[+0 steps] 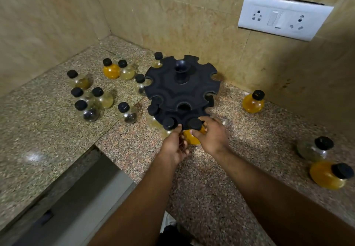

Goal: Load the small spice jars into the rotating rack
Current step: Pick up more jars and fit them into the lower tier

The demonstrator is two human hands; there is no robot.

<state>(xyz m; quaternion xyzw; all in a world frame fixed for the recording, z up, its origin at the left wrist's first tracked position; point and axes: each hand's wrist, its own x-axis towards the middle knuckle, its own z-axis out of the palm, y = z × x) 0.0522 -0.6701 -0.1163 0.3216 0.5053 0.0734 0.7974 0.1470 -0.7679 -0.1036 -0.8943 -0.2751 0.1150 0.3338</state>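
Note:
A black two-tier rotating rack (181, 87) stands on the granite counter near the wall corner. Its top tier's notches hold nothing. The lower tier carries jars with black caps (169, 123) at its front. My right hand (212, 135) grips a yellow-filled jar (191, 137) by its neck, its cap sitting at a front notch of the lower tier. My left hand (175, 146) touches the lower tier's front edge with its fingertips, just left of that jar. Several round jars (103, 98) stand loose to the left.
A yellow jar (253, 102) stands right of the rack by the wall. Two more jars (326, 174) sit at the far right. A white socket plate (284, 18) is on the wall. The counter's cut-out edge (107, 161) drops off at lower left.

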